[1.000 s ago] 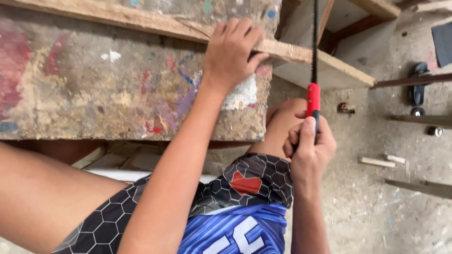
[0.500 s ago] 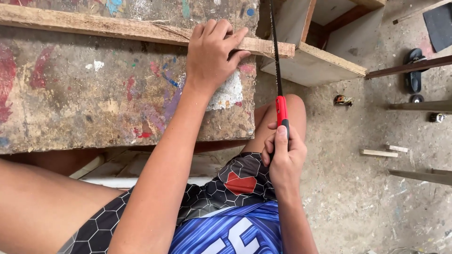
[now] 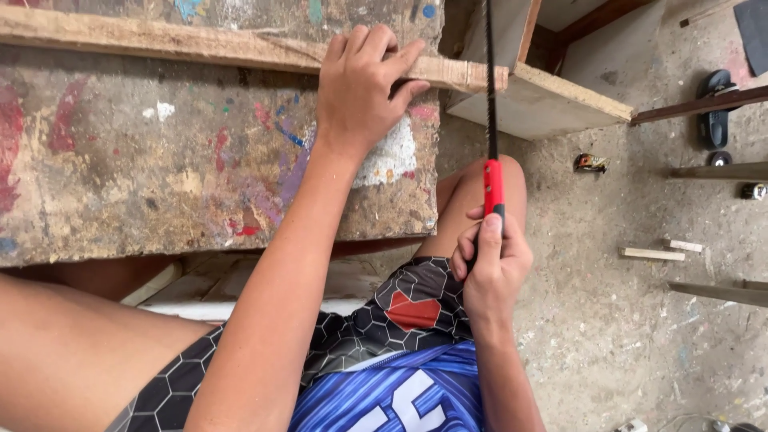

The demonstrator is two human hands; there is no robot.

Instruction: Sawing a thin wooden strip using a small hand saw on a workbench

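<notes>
Now, sawing: the cut looks to be near the free end of the long pale rough-sawn wooden strip (image 3: 240,50), where it overhangs the edge; I'd say steady strokes with the blade kept square to the strip would serve best.
Left hand (image 3: 360,84): pressed flat on the strip, fingers (image 3: 398,66) curled over its far edge, clamping it down just beside the blade.
Right hand (image 3: 490,268): clenched round the grip of the thin black saw with a red collar (image 3: 493,186), thumb along the handle.
Saw: narrow dark blade running straight up past the strip's end; whether the teeth touch wood I cannot tell.
Strip: splintery, dry, lying across the far part of the surface.
Surface: worn, paint-spattered wooden surface (image 3: 144,168), chalky, pitted, smeared red, blue and white.
Holding: I'd keep the pressing hand close to the cut to stop chatter, yet clear of the teeth.
Floor: gritty concrete floor (image 3: 624,336) with small offcut wooden sticks (image 3: 652,254).
</notes>
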